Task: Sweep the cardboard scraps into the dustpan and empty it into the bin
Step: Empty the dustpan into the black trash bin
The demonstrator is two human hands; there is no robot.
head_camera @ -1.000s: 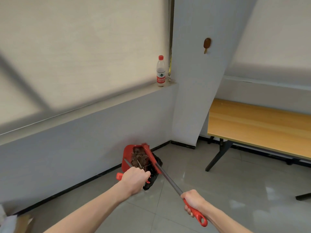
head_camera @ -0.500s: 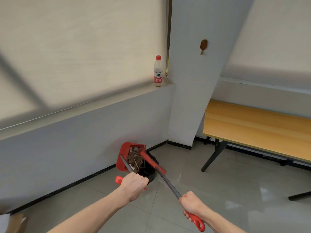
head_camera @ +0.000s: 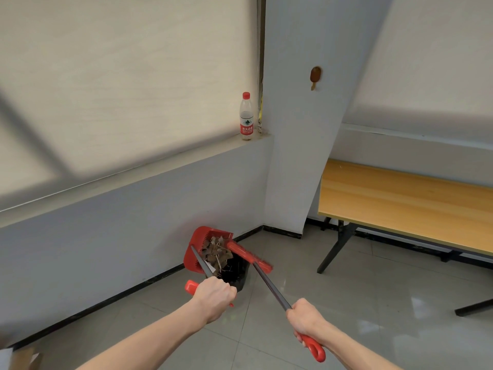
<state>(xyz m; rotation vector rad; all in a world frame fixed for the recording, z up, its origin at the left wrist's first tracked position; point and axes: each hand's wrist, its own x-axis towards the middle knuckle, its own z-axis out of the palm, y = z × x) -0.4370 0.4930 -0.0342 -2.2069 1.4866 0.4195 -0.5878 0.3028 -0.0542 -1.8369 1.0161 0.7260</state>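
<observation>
My left hand [head_camera: 215, 297] grips the handle of a red dustpan [head_camera: 198, 249], which is tipped up over a bin lined with a black bag [head_camera: 237, 273] by the wall. Brown cardboard scraps [head_camera: 217, 252] slide out of the pan toward the bag. My right hand [head_camera: 306, 317] holds the long dark handle of a red broom [head_camera: 249, 256]. The broom's head lies across the pan's mouth, against the scraps.
A water bottle [head_camera: 246, 117] stands on the window ledge above. A wooden table [head_camera: 405, 201] with black legs is to the right. A wall column [head_camera: 296, 156] stands behind the bin. A cardboard box corner [head_camera: 21, 359] shows at bottom left. Tiled floor lies around me.
The dustpan has tilted further over the bin and the scraps have slid lower toward the bag. The broom head has pushed along the pan's mouth. The camera view rose slightly.
</observation>
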